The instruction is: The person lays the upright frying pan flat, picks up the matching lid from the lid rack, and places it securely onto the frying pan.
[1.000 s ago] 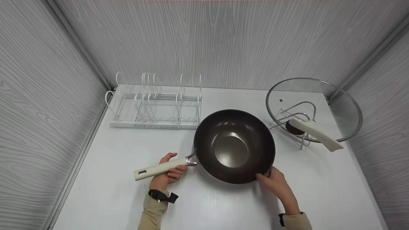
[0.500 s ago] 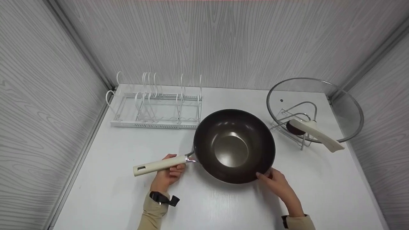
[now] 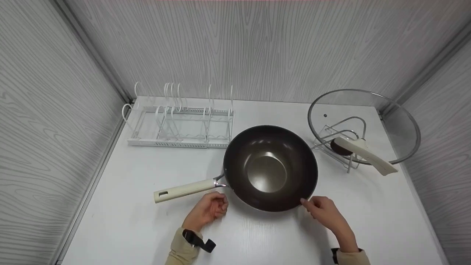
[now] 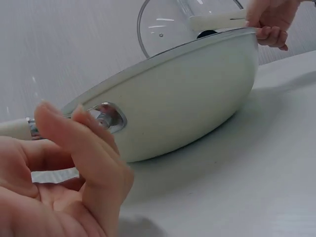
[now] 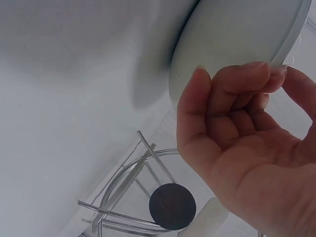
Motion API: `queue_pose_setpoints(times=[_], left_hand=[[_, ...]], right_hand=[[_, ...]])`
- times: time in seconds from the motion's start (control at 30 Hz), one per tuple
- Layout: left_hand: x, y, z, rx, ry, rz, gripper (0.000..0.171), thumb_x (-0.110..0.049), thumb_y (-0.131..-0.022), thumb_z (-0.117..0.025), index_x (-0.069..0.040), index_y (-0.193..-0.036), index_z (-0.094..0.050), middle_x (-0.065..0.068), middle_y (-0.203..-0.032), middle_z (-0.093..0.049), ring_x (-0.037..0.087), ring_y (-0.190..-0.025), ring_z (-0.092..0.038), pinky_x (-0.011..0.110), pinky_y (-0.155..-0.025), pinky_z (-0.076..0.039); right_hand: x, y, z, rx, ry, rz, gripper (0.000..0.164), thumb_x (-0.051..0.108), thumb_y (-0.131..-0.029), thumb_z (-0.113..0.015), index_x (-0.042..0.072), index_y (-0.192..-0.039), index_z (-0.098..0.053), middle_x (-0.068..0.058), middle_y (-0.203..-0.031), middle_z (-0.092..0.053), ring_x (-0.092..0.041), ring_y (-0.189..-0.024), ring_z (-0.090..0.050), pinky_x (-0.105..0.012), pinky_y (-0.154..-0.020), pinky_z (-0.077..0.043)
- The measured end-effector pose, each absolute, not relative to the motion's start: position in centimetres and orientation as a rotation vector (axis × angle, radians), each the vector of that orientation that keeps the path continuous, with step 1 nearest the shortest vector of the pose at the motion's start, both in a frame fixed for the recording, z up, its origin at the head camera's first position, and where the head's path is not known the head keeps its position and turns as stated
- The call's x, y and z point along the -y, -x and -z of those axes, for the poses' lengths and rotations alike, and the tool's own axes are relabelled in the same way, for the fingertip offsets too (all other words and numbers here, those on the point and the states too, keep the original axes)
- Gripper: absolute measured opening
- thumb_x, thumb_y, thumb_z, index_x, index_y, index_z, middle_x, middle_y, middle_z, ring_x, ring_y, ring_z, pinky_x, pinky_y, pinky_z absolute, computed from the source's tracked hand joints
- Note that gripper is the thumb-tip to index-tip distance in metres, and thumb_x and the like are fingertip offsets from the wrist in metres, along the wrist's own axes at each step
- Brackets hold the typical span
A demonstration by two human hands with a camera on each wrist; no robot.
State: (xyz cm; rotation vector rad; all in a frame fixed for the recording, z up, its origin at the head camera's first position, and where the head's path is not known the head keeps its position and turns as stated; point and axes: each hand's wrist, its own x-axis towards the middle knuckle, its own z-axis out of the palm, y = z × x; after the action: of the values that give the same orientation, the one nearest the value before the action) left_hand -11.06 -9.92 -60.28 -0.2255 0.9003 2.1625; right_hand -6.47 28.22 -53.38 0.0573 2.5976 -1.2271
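A wok (image 3: 270, 169) with a dark inside, cream outside (image 4: 182, 98) and cream handle (image 3: 186, 189) sits on the white table, its handle pointing left. Below the handle's metal joint, my left hand (image 3: 208, 209) is apart from it, fingers loosely curled around nothing. That hand (image 4: 74, 173) shows large in the left wrist view, in front of the wok's wall. At the wok's near right rim, my right hand (image 3: 325, 213) pinches lightly: the thumb tip overlaps the rim and the curled fingers lie outside. In the right wrist view, the right hand's fingertips (image 5: 254, 74) are right at the rim.
A white metal rack (image 3: 167, 143) with several upright hoops stands at the back left. To the right, a large glass lid (image 3: 393, 125) with a cream handle (image 3: 371, 158) leans on a small wire stand (image 3: 349, 130). Grey wood-patterned walls (image 3: 257, 48) enclose the table.
My left hand has let go of the wok's handle and drawn back to the right and nearer. My right hand has slid slightly outward along the rim. The wok stays in place.
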Motion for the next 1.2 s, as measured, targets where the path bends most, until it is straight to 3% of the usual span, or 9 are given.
queue_pose_setpoints(times=[0.2,0.47,0.7,1.0,1.2], left_hand=[[9.7,10.1,58.0,-1.012,0.022,-2.073,0.039,-0.016,-0.101,-0.035,-0.01,-0.072,-0.061,-0.001,-0.063,-0.062,0.005,-0.048,-0.05,0.015,-0.04,-0.035],[9.1,9.5,55.3,-1.091,-0.104,-2.065,0.037,-0.017,-0.101,-0.034,-0.007,-0.074,-0.057,0.002,-0.062,-0.06,0.006,-0.044,-0.047,0.016,-0.039,-0.038],[7.4,9.1,52.3,-1.488,-0.176,-1.948,0.034,-0.021,-0.101,-0.041,-0.002,-0.078,-0.058,0.006,-0.064,-0.059,0.011,-0.045,-0.048,0.022,-0.041,-0.045],[4.8,10.1,48.2,-1.83,-0.351,-1.867,0.03,-0.016,-0.102,-0.044,0.007,-0.088,-0.057,0.007,-0.065,-0.061,0.014,-0.046,-0.051,0.022,-0.043,-0.045],[3.1,10.9,46.2,-2.143,-0.395,-1.788,0.019,-0.018,-0.099,-0.051,-0.002,-0.092,-0.06,0.006,-0.072,-0.063,0.018,-0.054,-0.056,0.029,-0.05,-0.052]], right_hand=[[-28.3,6.3,52.6,-2.635,-0.042,1.236,0.034,0.027,-0.098,-0.063,0.008,-0.071,-0.056,0.002,-0.06,-0.051,-0.012,-0.055,-0.046,-0.024,-0.051,-0.039],[-28.4,6.0,51.6,-2.686,0.018,1.254,0.022,0.01,-0.094,-0.064,0.01,-0.074,-0.055,0.003,-0.062,-0.046,-0.01,-0.056,-0.042,-0.023,-0.052,-0.036],[-28.7,5.7,50.2,-2.753,0.019,1.261,0.018,0.01,-0.095,-0.063,0.01,-0.078,-0.056,0.002,-0.066,-0.048,-0.011,-0.061,-0.044,-0.024,-0.055,-0.037],[-29.7,5.8,47.6,-3.076,0.078,1.252,0.01,0.006,-0.093,-0.066,0.009,-0.087,-0.059,0.004,-0.071,-0.055,-0.009,-0.067,-0.052,-0.02,-0.058,-0.043],[-31.0,6.5,46.1,-3.32,0.164,1.27,0.01,0.0,-0.088,-0.068,0.005,-0.089,-0.06,0.002,-0.072,-0.056,-0.007,-0.068,-0.051,-0.011,-0.06,-0.039]])
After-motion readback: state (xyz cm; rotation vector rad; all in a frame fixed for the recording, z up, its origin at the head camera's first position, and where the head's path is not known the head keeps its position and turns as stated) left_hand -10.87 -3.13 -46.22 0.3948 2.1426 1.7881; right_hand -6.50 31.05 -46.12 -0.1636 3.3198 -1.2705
